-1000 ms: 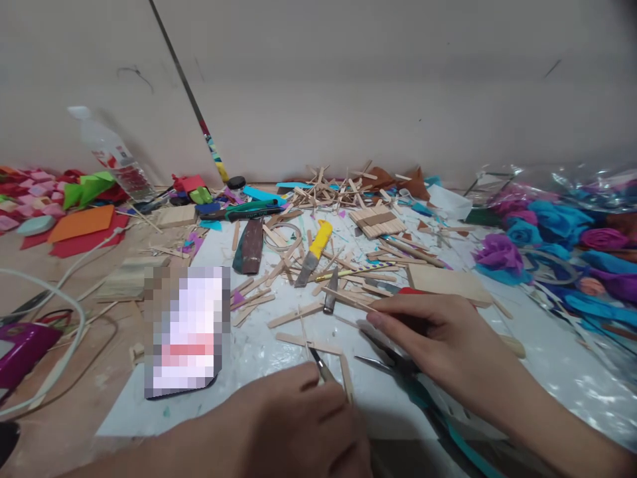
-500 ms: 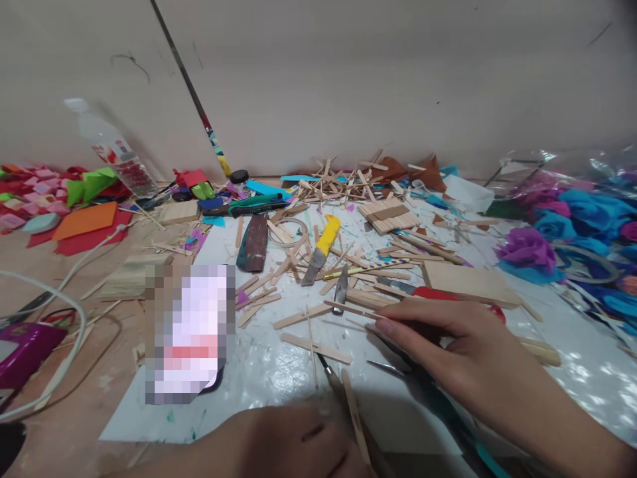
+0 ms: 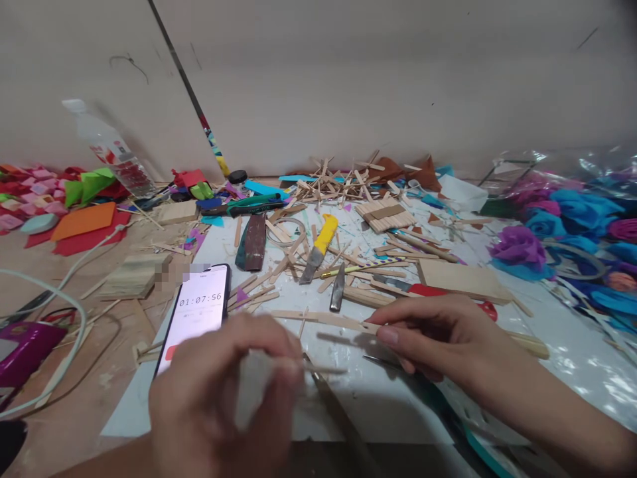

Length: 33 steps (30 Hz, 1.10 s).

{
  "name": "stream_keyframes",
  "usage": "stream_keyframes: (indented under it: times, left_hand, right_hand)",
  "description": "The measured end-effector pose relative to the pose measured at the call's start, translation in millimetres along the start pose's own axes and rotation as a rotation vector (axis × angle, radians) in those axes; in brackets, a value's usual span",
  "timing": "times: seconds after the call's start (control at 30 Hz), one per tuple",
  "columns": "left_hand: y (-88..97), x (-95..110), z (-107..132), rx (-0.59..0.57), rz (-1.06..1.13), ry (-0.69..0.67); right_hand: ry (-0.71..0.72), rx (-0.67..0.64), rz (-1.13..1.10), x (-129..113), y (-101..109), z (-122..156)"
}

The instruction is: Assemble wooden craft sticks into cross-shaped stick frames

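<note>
Dim grey light, glints on plastic sheeting [image 3: 580, 378], motion blur across the left of the hands [image 3: 223, 392].

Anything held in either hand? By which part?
Right hand: a wooden stick, by its right end. Left hand: a thin stick, blurred; gripped part unclear.

I face a gray wall [image 3: 318, 79] with dark marks [image 3: 588, 38], behind my brown table [image 3: 82, 398]. Light makes shiny spots on my right.

Craft workspace: hand tools [image 3: 326, 235], wooden sticks [image 3: 338, 320]
</note>
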<state>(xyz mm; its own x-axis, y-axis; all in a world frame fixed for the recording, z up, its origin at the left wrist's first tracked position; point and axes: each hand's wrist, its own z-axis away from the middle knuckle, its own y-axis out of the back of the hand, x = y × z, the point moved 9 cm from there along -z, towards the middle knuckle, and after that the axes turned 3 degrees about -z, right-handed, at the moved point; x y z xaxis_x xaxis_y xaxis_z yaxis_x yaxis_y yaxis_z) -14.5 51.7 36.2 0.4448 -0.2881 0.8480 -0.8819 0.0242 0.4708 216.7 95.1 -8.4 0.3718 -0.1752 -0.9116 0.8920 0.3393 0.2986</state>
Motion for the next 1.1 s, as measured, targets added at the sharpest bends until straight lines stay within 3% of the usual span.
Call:
stream_keyframes:
  times: [0.07, 0.13, 0.27, 0.57, 1.1]
  left_hand:
    - [14.4, -0.6, -9.4, 0.19, 0.119, 0.0]
    - [12.2, -6.6, -19.5, 0.215, 0.199, 0.044]
    - [-3.5, -17.0, -30.8, 0.126, 0.29, 0.138]
    - [-38.6, -14.4, -27.7, -0.191, 0.414, 0.186]
    - [-58.1, -10.3, -22.7, -0.486, 0.465, 0.178]
  right_hand:
    - [-0.003, -0.043, -0.105, 2.7, -0.1, -0.5]
    - [0.008, -0.091, -0.184, 3.8, -1.5, -0.5]
    - [-0.027, -0.224, -0.294, 5.5, -15.2, 2.2]
    - [-0.125, -0.399, -0.459, 4.6, -45.1, 9.6]
    - [-0.213, -0.449, -0.518, 10.7, -56.0, 10.7]
